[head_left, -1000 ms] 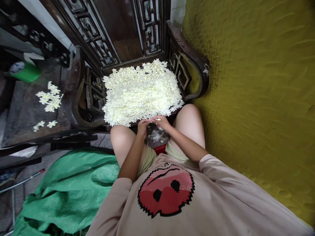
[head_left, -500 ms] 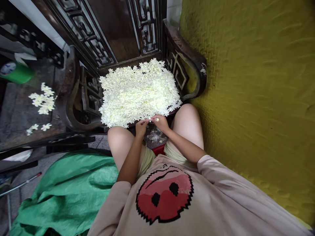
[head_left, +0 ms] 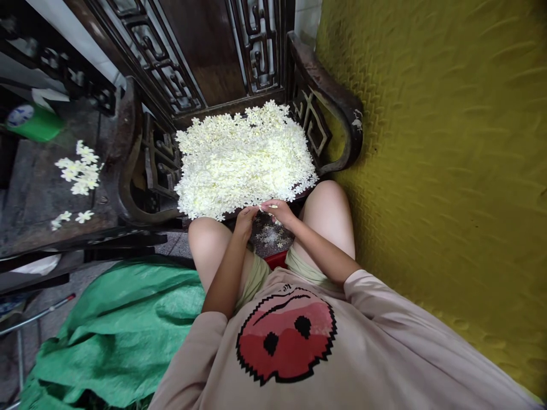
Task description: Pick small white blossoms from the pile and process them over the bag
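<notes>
A thick heap of small white flowers (head_left: 239,159) covers the seat of a dark wooden chair in front of my knees. At the heap's near edge my left hand (head_left: 246,221) is closed in a pinch, its fingertips meeting those of my right hand (head_left: 280,213). Between the fingertips shows a small white flower (head_left: 260,208). More white petals poke out around the fingers of my right hand, which is closed too. Whether a thread or stem runs between the hands is too small to tell.
Carved armrests (head_left: 356,122) flank the seat. To the left, a dark wooden surface (head_left: 29,188) bears loose flowers (head_left: 81,168) and a green container (head_left: 38,122). Green sheeting (head_left: 115,324) lies at lower left. A yellow textured surface (head_left: 436,171) rises on the right. Fallen blossoms (head_left: 271,234) lie on the floor below.
Both hands stay pinched together at nearly the same spot. My right hand has turned slightly, and white petals now show below its fingers. The view has shifted a little.
</notes>
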Motion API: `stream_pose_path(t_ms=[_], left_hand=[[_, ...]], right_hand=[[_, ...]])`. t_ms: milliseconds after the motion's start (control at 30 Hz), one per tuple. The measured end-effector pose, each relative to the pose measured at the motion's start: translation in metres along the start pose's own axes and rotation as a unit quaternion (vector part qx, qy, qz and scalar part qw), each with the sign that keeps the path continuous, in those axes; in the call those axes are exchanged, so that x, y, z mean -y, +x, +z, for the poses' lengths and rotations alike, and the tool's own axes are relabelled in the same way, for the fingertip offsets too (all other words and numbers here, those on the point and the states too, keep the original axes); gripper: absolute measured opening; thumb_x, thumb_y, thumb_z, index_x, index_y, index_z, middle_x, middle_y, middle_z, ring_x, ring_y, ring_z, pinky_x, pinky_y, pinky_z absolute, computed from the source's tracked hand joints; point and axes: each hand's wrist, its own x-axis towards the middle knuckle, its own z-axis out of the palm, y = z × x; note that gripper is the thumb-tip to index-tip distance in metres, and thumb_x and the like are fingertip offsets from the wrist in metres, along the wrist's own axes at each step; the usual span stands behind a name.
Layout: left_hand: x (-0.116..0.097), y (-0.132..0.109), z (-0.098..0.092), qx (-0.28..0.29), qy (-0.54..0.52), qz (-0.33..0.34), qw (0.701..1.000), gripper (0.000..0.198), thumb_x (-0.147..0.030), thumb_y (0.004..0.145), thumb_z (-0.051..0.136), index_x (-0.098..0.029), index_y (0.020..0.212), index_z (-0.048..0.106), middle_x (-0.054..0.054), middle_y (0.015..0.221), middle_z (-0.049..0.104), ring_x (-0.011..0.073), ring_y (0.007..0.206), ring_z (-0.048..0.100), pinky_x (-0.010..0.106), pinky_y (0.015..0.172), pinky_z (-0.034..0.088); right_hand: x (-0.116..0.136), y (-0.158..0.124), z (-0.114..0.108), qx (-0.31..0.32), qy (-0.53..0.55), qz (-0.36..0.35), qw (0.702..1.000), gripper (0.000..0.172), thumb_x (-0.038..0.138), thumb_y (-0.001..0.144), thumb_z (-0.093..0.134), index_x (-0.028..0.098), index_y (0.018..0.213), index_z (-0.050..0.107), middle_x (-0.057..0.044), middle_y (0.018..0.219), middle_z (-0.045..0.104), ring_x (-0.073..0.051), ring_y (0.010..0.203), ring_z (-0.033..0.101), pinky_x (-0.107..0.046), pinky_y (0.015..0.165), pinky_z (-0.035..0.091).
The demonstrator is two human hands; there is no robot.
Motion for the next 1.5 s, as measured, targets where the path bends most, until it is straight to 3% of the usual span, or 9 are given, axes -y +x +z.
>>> stream_pose_path(t_ms=[467,767,1167,1500], left_hand=[[-0.008,-0.005,0.001,0.074,-0.065,-0.039,0.994,0.035,-0.033,0.056,0.080,-0.016,0.054,0.049,-0.004,0.052,0.044,0.0066,0.051,0.039,0.023,0.053,0.032],[-0.011,-0.008,0.003,0.086,-0.077,-0.084,0.990,0.034,-0.034,0.056,0.082,-0.016,0.057,0.053,-0.003,0.056,0.050,0.0078,0.056,0.045,0.023,0.058,0.036],[-0.010,-0.007,0.005,0.085,-0.070,-0.095,0.989,0.036,-0.039,0.054,0.082,-0.017,0.067,0.056,-0.004,0.058,0.051,0.0064,0.056,0.047,0.021,0.058,0.037],[-0.011,-0.009,0.003,0.088,-0.057,-0.080,0.991,0.029,-0.037,0.060,0.077,-0.018,0.068,0.056,-0.002,0.059,0.050,0.0084,0.058,0.047,0.022,0.057,0.036]], right_hand=[[0.008,-0.005,-0.001,0.004,0.036,0.014,0.999,0.040,0.048,0.051,0.078,0.017,0.075,0.073,-0.004,0.080,0.065,-0.009,0.055,0.047,-0.020,0.039,0.034],[0.006,-0.003,0.000,-0.001,0.042,0.012,0.999,0.041,0.050,0.049,0.078,0.017,0.071,0.071,-0.003,0.078,0.065,-0.008,0.051,0.046,-0.020,0.038,0.032],[0.008,-0.005,0.000,0.002,0.059,0.013,0.998,0.040,0.048,0.052,0.077,0.016,0.076,0.071,-0.004,0.079,0.066,-0.010,0.055,0.049,-0.021,0.041,0.034],[0.004,-0.004,0.001,-0.047,0.030,0.013,0.998,0.040,0.049,0.052,0.076,0.017,0.075,0.070,-0.003,0.079,0.066,-0.008,0.049,0.046,-0.020,0.039,0.033]])
